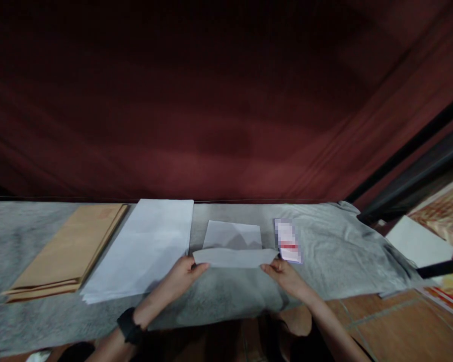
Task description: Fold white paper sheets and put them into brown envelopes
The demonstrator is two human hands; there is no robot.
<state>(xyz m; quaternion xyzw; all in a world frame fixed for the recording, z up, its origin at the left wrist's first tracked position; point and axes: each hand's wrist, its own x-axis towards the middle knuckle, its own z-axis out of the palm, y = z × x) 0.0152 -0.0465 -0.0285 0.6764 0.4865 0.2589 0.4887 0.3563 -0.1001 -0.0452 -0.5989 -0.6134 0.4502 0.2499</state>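
Observation:
Between my two hands a white strip of folded paper (234,258) is stretched level above the grey cloth. My left hand (186,275) pinches its left end, thumb in front. Its right end is pinched by my right hand (285,276) in the same way. Just behind the strip lies a smaller white sheet (233,235), its near edge covered; I cannot tell whether the two are joined. Left of my left hand is a stack of white paper sheets (147,241). Beyond my right hand lies a small flat item with a blurred face and purple edge (288,241).
Brown envelopes (70,246) are piled at the left on the grey cloth (332,256). A dark red curtain (226,110) hangs behind. Black bars (407,151) and printed items (443,216) stand at the right, over a tiled floor (400,327).

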